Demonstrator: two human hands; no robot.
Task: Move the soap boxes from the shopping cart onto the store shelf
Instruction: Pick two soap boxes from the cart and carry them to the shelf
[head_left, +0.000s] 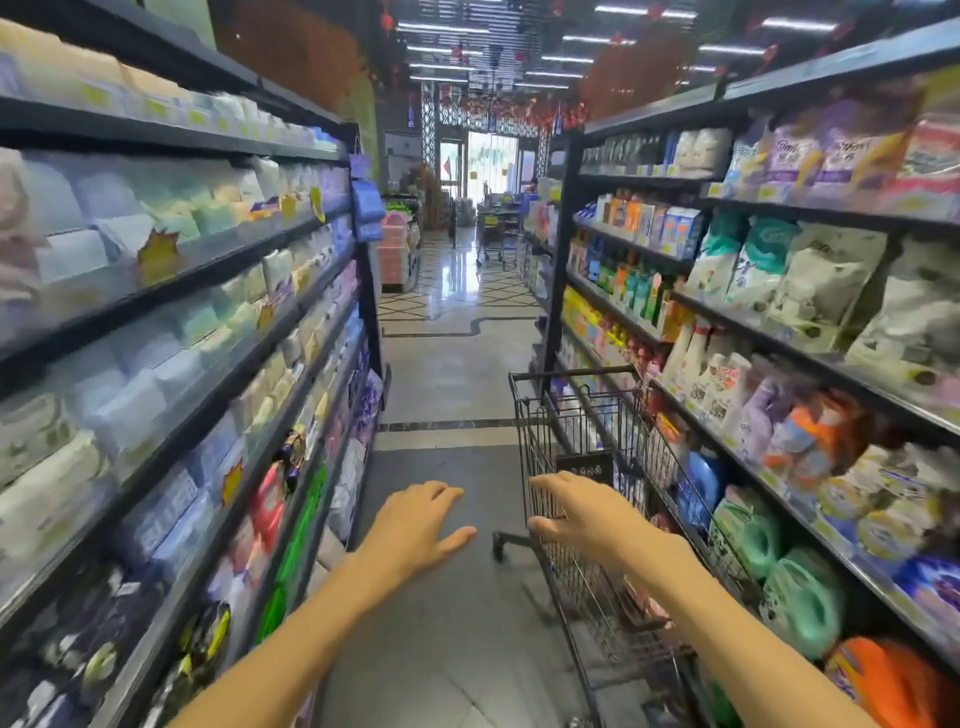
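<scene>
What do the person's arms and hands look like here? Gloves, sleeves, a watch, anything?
Both forearms are bare as far as the frame shows: no sleeves in view. The left hand and right hand wear no gloves, and no watch, ring or bracelet shows on either.

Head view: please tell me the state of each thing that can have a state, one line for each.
left hand: open, fingers straight, in the air over the floor, holds nothing.
right hand: open, fingers spread, at the shopping cart's near edge; contact unclear.
shopping cart: upright, beside the right shelf; contents hard to see.
right shelf: stocked with bags and bottles.
left shelf: stocked, blurred.
</scene>
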